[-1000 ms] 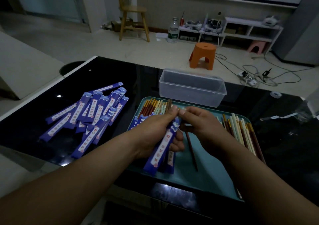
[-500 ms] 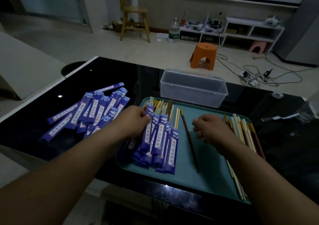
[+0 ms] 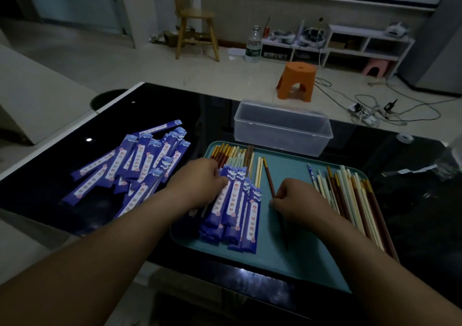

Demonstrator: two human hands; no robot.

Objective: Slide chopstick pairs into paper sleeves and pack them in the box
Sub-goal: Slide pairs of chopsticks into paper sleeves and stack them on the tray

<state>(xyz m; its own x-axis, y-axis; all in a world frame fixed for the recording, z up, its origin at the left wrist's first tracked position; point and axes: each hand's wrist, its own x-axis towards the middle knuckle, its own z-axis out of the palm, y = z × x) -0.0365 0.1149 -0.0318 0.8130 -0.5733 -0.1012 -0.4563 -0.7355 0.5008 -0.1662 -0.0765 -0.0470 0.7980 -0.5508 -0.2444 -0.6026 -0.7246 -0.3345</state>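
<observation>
Logged left hand [image 3: 200, 183] knuckles up over the tray [image 3: 287, 263], left side, fingers curled down onto the far ends of the sleeved chopsticks [image 3: 237, 208]; cannot tell whether gripping or only resting. Logged right hand [image 3: 297, 200] palm down mid-tray, fingers curled, thumb and forefinger pinching brown chopstick [image 3: 268, 173] about mid-length. Bare teal floor between the hands and along the near rim; loose chopsticks [image 3: 350, 200] crowding the right rim. Clear box [image 3: 282, 130] on the table [image 3: 412, 213] just past the far rim, long axis left to right. Sleeved bundle lying near-to-far, slightly fanned. Brown chopstick likewise, far end leaning left. Purple sleeves [image 3: 135, 165] heaped on the table left of the tray.
</observation>
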